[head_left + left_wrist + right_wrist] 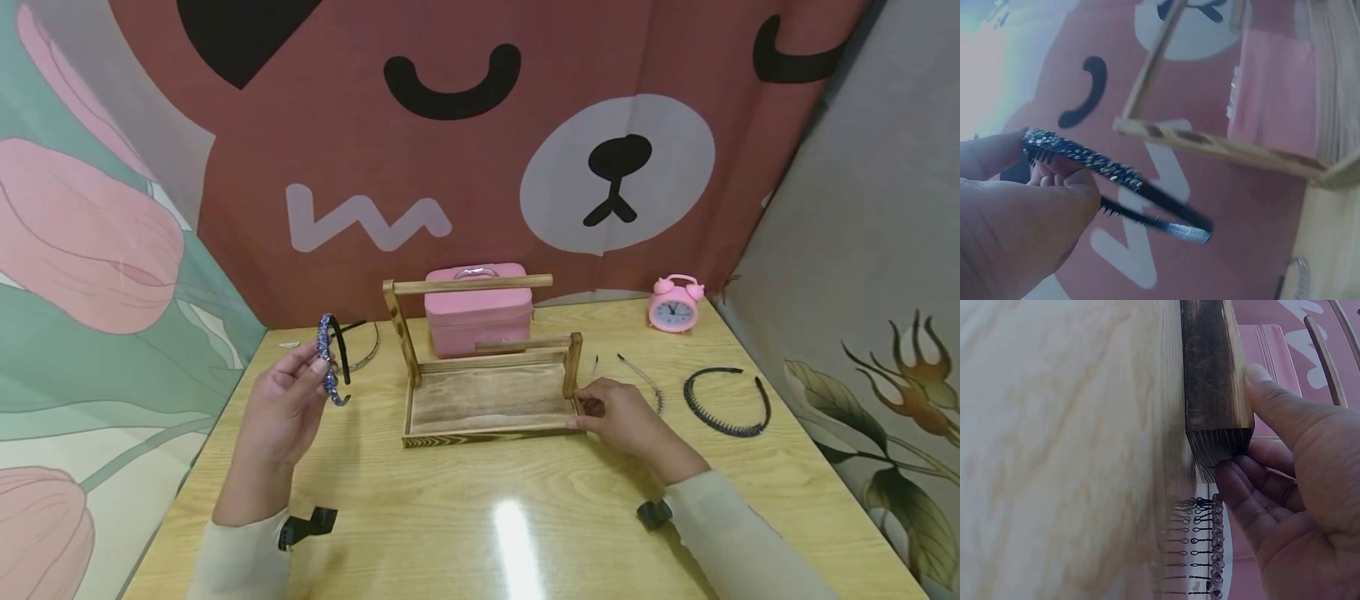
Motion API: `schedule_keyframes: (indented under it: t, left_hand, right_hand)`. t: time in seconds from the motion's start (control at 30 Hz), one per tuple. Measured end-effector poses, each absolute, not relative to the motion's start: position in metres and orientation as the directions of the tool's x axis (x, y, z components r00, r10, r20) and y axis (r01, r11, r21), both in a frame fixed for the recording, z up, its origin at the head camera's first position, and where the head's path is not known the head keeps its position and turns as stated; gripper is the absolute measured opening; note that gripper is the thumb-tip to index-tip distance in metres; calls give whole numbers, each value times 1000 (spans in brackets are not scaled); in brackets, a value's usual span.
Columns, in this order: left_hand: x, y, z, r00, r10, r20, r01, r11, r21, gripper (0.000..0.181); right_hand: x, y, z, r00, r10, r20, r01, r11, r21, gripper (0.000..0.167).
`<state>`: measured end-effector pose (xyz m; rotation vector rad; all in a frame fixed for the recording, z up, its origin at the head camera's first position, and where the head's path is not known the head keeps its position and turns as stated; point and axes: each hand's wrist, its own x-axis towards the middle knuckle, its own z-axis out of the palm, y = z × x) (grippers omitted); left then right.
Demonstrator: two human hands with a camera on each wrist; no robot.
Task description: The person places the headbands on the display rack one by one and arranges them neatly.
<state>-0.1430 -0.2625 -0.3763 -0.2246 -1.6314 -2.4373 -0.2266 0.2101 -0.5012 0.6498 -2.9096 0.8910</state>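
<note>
We hold our left hand (285, 407) raised in a pinch, while our right hand (621, 417) grips lower down.

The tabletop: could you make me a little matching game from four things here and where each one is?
1. Glittery blue headband
2. Wooden tray
3. Alarm clock
4. Pink case

A. Near the table's far right corner
B. Raised in the left hand
C. Directly behind the tray
D. Gripped at one end by the right hand

Pairs: 1-B, 2-D, 3-A, 4-C
</note>
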Motion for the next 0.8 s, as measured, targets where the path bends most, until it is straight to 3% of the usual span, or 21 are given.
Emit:
schedule_keyframes:
  t: [0.1,0.37,0.57,0.8]
  left_hand:
    - [-141,-254,-365,-954,-98,284,300,-384,873,25]
    - [-145,-226,-316,-897,2,443,391,-465,794,27]
    - [-164,-205,-289,-893,-38,449,422,-418,805,22]
    - [-191,-188,-289,-911,-53,409,398,-378,836,20]
  right_hand:
    - [-227,210,-500,-910,-387,151,-406,751,-522,50]
    - [-226,210,-500,-916,-376,142,-393,765,-509,51]
    - [-225,211,-500,-912,-384,145,-400,756,-518,52]
    - [-225,209,-497,-909,-393,137,-404,753,-519,51]
